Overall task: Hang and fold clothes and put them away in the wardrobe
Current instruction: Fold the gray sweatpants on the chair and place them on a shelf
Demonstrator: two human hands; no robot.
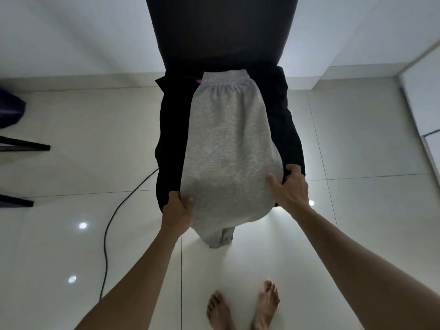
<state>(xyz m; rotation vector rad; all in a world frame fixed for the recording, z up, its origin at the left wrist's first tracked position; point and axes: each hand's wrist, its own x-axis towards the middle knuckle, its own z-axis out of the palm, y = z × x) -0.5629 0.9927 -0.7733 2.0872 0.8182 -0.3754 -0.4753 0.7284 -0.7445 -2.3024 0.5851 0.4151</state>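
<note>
Grey sweatpants (228,148) lay flat on dark clothes (171,139) stacked on a chair (219,32), waistband at the far end, leg ends hanging off the near edge. Left hand (178,210) and right hand (289,186) each gripped a near side of the sweatpants, thumbs on top. Step judged: folding; next likely calls for lifting the near end toward the waistband.

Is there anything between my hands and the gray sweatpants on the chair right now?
Nothing visible. The left hand already grips the gray sweatpants at their near left edge, and the right hand holds the near right edge. The sweatpants lie on top of dark clothes on the chair.
</note>
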